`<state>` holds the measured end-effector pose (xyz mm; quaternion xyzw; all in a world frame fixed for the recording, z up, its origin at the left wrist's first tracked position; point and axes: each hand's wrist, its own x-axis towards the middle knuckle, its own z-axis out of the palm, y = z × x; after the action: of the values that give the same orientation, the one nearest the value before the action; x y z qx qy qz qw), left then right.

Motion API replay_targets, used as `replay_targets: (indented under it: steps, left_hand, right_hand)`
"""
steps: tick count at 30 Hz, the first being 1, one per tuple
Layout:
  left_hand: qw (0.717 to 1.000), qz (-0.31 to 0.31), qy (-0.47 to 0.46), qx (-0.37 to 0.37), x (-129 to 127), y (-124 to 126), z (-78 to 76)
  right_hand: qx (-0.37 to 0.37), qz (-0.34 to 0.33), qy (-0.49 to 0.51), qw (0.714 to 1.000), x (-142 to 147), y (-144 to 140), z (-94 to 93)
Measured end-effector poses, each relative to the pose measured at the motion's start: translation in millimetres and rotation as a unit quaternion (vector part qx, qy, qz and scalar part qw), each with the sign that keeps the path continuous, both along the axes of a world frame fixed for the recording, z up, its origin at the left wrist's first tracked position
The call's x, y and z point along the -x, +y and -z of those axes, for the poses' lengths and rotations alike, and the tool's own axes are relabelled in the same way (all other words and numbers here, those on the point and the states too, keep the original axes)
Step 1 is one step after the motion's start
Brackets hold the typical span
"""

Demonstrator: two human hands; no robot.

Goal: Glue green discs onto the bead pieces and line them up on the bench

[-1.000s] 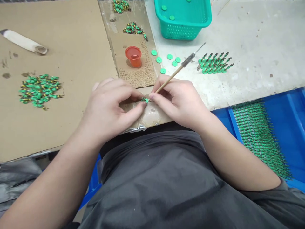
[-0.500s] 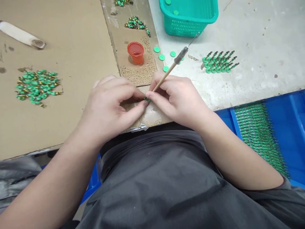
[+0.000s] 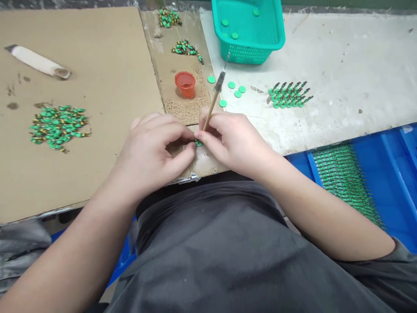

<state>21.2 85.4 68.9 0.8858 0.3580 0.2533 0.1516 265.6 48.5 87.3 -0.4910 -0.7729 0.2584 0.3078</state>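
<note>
My left hand (image 3: pixel 153 148) and my right hand (image 3: pixel 233 141) meet at the table's near edge, fingertips pinching one small green piece (image 3: pixel 198 142) between them. A thin wooden brush (image 3: pixel 215 93) is also gripped in my right hand and points up and away, its dark ferrule above the loose green discs (image 3: pixel 232 91). A small orange cup (image 3: pixel 185 84) stands just beyond my hands on a taped cardboard strip (image 3: pixel 182 106).
A heap of green and yellow painted pieces (image 3: pixel 57 127) lies on the cardboard at left. A row of green pins (image 3: pixel 288 95) sits on the grey table. A teal basket (image 3: pixel 249 30) stands at the back, a blue tray (image 3: pixel 394 174) of pins at right, a white roll (image 3: pixel 37 62) far left.
The brush has swung from leaning right to nearly upright. Both hands stay together on the green piece; the view has shifted slightly.
</note>
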Motion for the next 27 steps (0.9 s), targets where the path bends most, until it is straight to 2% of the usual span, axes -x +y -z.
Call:
replay_targets:
  steps: [6, 12, 18, 27]
  left_hand:
    - [0.999, -0.019, -0.017, 0.019, -0.1, -3.0, -4.2]
    - [1.000, -0.018, -0.006, 0.015, -2.6, -3.7, -5.4]
    - [0.999, -0.025, 0.019, 0.016, -2.6, -2.8, -6.5]
    - [0.999, -0.031, 0.030, 0.020, -4.1, -3.8, -4.4]
  right_hand:
    - [-0.017, 0.079, 0.098, 0.992, -11.0, -17.4, 15.4]
    - [-0.039, 0.051, 0.088, 0.994, -13.1, -18.3, 15.4]
    - [-0.030, 0.028, 0.082, 0.996, -10.9, -19.5, 11.8]
    - [-0.024, 0.056, 0.095, 0.994, -12.8, -27.1, 15.5]
